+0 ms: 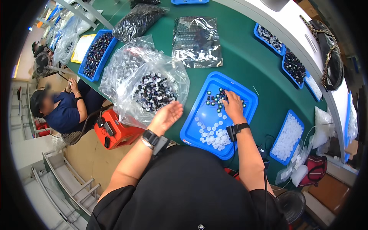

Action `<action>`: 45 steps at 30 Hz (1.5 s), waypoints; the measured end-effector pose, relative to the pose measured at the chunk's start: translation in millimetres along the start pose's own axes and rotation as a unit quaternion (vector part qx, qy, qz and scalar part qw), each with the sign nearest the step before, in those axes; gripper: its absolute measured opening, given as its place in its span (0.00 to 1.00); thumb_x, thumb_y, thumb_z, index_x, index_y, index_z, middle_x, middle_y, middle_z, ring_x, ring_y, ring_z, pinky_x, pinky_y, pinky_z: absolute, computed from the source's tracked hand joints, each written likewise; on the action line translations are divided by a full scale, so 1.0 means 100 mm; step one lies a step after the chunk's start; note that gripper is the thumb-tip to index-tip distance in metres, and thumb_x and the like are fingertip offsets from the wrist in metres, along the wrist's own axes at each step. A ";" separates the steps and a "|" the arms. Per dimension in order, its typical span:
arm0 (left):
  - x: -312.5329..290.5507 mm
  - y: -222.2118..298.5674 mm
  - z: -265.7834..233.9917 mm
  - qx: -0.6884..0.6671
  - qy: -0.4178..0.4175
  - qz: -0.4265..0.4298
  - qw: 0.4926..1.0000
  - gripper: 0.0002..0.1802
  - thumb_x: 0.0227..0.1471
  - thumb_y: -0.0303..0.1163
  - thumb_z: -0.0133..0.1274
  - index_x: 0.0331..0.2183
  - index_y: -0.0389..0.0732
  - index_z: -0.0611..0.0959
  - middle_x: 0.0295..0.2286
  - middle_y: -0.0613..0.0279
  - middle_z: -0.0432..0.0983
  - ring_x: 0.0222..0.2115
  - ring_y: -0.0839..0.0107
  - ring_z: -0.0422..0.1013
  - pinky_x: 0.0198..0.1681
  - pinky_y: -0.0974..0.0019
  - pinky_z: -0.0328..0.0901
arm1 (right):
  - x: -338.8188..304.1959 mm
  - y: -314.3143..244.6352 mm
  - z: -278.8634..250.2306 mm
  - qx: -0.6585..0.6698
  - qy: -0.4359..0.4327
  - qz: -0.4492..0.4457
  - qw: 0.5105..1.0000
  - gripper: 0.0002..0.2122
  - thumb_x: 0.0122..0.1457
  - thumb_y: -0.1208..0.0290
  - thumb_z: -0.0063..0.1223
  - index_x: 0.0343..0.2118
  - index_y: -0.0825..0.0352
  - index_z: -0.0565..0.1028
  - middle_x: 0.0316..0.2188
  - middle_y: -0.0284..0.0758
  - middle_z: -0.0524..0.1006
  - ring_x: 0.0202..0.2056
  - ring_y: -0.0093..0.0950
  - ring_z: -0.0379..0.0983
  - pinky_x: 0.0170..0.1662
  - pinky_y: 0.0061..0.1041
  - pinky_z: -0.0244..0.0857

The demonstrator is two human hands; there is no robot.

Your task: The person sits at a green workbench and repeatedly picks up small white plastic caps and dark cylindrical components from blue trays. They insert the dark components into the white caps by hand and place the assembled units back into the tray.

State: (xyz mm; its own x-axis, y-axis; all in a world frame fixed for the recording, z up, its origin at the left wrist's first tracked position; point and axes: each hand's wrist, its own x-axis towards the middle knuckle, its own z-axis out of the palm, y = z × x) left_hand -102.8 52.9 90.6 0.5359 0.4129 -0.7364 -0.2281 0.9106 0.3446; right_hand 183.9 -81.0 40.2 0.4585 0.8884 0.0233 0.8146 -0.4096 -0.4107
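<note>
My left hand (pixel 167 116) is palm up with its fingers stretched, beside a clear plastic bag (pixel 180 76). In the bag's mouth lies a heap of small dark caps with white and clear tops (pixel 155 92). My right hand (pixel 233 105) reaches into a blue tray (pixel 188 128), fingers apart, touching or just over a cluster of dark round caps with shiny greenish tops (pixel 213 98). Whether its fingertips pinch a cap is hidden. Small clear-white discs (pixel 216 139) are piled in the tray's near part, some scattered toward the middle.
A blue tray of white pieces (pixel 286 138) stands at right. More blue trays of dark parts (pixel 294 68) line the far right; another (pixel 98 55) stands at left. A flat clear packet (pixel 197 42) lies behind. A person (pixel 67 109) sits at left, near a red stool (pixel 115 130).
</note>
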 end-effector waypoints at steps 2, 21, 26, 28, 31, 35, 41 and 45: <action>0.01 -0.21 0.10 0.099 -0.024 -0.009 0.995 0.14 0.56 0.33 0.48 0.42 0.35 0.74 0.36 0.56 0.75 0.37 0.68 0.72 0.44 0.66 0.68 | -0.06 -0.01 0.04 -0.035 -0.038 0.010 0.999 0.17 0.51 0.69 0.55 0.46 0.61 0.71 0.46 0.36 0.70 0.47 0.38 0.64 0.48 0.37 0.59; 0.48 -1.44 0.42 0.890 -0.100 0.207 0.394 0.10 0.45 0.34 0.51 0.32 0.43 0.81 0.35 0.61 0.75 0.42 0.60 0.64 0.43 0.56 0.58 | -1.16 -0.19 -0.14 0.016 -0.039 0.078 0.996 0.09 0.51 0.72 0.54 0.36 0.63 0.74 0.33 0.35 0.76 0.39 0.35 0.69 0.43 0.34 0.60; 0.44 -1.36 0.44 0.841 -0.095 0.216 0.487 0.09 0.43 0.33 0.57 0.30 0.43 0.80 0.32 0.63 0.76 0.37 0.61 0.67 0.42 0.58 0.61 | -1.15 -0.07 0.00 0.033 0.025 0.071 0.997 0.06 0.47 0.74 0.58 0.29 0.65 0.74 0.24 0.36 0.76 0.29 0.39 0.71 0.36 0.34 0.64; 0.40 -1.28 0.45 0.802 -0.105 0.206 0.551 0.07 0.45 0.31 0.56 0.30 0.42 0.79 0.30 0.64 0.76 0.33 0.64 0.69 0.37 0.61 0.64 | -1.17 -0.05 -0.03 0.092 0.055 0.113 0.988 0.06 0.48 0.75 0.58 0.30 0.65 0.75 0.23 0.35 0.77 0.28 0.35 0.73 0.35 0.30 0.65; 0.39 -1.23 0.39 0.570 -0.089 0.113 0.809 0.06 0.46 0.28 0.53 0.31 0.40 0.79 0.27 0.60 0.74 0.27 0.72 0.71 0.30 0.67 0.65 | -1.17 -0.14 -0.18 0.228 0.052 0.230 0.945 0.08 0.50 0.74 0.58 0.35 0.64 0.75 0.25 0.33 0.78 0.28 0.26 0.75 0.33 0.26 0.66; 0.20 -1.03 0.51 0.479 -0.112 0.034 0.870 0.09 0.52 0.30 0.52 0.36 0.38 0.79 0.27 0.69 0.73 0.27 0.79 0.69 0.31 0.74 0.65 | -1.19 -0.14 -0.27 0.444 0.051 0.280 0.849 0.15 0.52 0.77 0.57 0.44 0.66 0.73 0.31 0.35 0.78 0.29 0.20 0.75 0.32 0.18 0.68; -0.16 -0.89 0.84 0.534 -0.166 0.076 0.825 0.12 0.51 0.33 0.56 0.37 0.38 0.80 0.25 0.70 0.74 0.26 0.81 0.67 0.29 0.75 0.64 | -1.12 -0.45 -0.65 0.569 0.067 0.241 0.783 0.26 0.51 0.81 0.57 0.53 0.69 0.62 0.46 0.43 0.69 0.31 0.25 0.75 0.33 0.19 0.70; -0.34 -0.91 0.98 0.482 -0.202 0.050 0.851 0.14 0.50 0.36 0.58 0.37 0.39 0.81 0.24 0.71 0.73 0.24 0.84 0.65 0.26 0.78 0.60 | -1.07 -0.65 -0.83 0.568 0.073 0.193 0.797 0.27 0.50 0.83 0.57 0.54 0.70 0.60 0.48 0.43 0.68 0.32 0.24 0.75 0.32 0.20 0.70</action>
State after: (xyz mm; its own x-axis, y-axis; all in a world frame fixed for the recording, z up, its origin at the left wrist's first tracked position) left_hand -20.6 -45.9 141.5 0.8332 0.2701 -0.4826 0.3803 0.3536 0.8546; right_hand 111.1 -166.7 140.3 0.7014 0.6739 -0.2320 -0.2051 -0.1209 -0.9713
